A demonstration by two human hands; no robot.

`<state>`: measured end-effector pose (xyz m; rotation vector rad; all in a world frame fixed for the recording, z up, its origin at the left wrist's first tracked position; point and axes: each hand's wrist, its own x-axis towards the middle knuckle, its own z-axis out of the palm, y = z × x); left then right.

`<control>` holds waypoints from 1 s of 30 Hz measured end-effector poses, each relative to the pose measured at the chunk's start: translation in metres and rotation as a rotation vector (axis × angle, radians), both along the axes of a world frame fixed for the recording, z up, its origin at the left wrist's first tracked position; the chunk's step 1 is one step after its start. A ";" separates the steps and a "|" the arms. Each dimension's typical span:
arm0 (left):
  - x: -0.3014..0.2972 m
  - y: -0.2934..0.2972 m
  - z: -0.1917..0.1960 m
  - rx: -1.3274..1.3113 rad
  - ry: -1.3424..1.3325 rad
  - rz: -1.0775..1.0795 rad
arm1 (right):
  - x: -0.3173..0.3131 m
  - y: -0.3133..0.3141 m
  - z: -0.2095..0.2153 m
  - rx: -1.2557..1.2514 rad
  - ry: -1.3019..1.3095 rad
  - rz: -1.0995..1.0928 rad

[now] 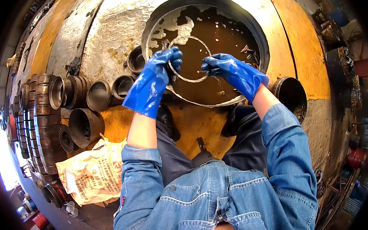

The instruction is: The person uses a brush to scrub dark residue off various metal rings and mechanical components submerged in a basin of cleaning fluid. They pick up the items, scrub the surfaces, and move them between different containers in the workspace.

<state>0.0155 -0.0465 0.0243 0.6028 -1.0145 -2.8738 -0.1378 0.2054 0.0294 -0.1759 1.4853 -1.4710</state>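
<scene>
While the blue-gloved left hand point(160, 68) curls its fingers round the left side of a thin metal ring point(192, 81), the right hand point(228, 67), gloved the same way, pinches the ring's right side, so both grips are closed on the one piece. The ring is held over the nearer part of a wide round tub point(147, 33), whose brown liquid point(223, 33) shows through the ring's middle; whether the two touch cannot be told. Pale foam point(183, 29) floats toward the far left of the liquid. To the left of the tub, short metal cylinders point(47, 118) stand in stacked columns, with a wider open cylinder point(95, 124) nearer the person. A printed paper sack point(93, 174) lies beside the left sleeve point(139, 175), and a dark round vessel point(292, 94) sits just beyond the right forearm point(265, 102).
</scene>
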 end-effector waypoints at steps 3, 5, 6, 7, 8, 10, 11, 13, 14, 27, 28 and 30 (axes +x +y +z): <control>-0.007 -0.009 0.003 0.028 0.147 -0.029 | -0.010 0.008 -0.003 0.060 0.143 0.083; -0.009 -0.004 0.008 -0.055 0.096 -0.009 | -0.040 0.026 -0.006 0.332 0.401 0.294; -0.004 -0.005 0.011 -0.111 0.063 0.011 | -0.044 0.022 0.009 0.483 0.542 0.469; 0.001 -0.006 0.014 -0.133 0.025 0.027 | -0.037 0.030 0.024 0.555 0.738 0.488; 0.001 -0.005 0.016 -0.153 -0.002 0.034 | -0.033 0.035 0.031 0.608 0.815 0.589; 0.005 -0.004 0.019 -0.197 -0.036 0.044 | -0.032 0.044 0.036 0.706 0.966 0.800; -0.004 0.007 0.020 -0.201 -0.017 0.022 | -0.041 0.069 0.013 0.747 0.999 0.814; 0.002 0.007 0.021 -0.245 -0.033 0.025 | -0.025 0.064 0.018 0.935 1.201 1.022; 0.003 0.008 0.025 -0.266 -0.041 0.018 | -0.016 0.066 0.021 1.033 1.299 1.122; -0.002 0.025 0.030 -0.805 -0.084 0.083 | -0.023 0.076 -0.029 1.180 1.184 1.275; -0.005 0.024 0.031 -0.679 -0.067 0.078 | -0.024 0.076 -0.029 1.196 1.163 1.289; -0.006 0.020 0.028 -0.494 0.025 0.078 | -0.022 0.070 -0.028 1.214 1.127 1.323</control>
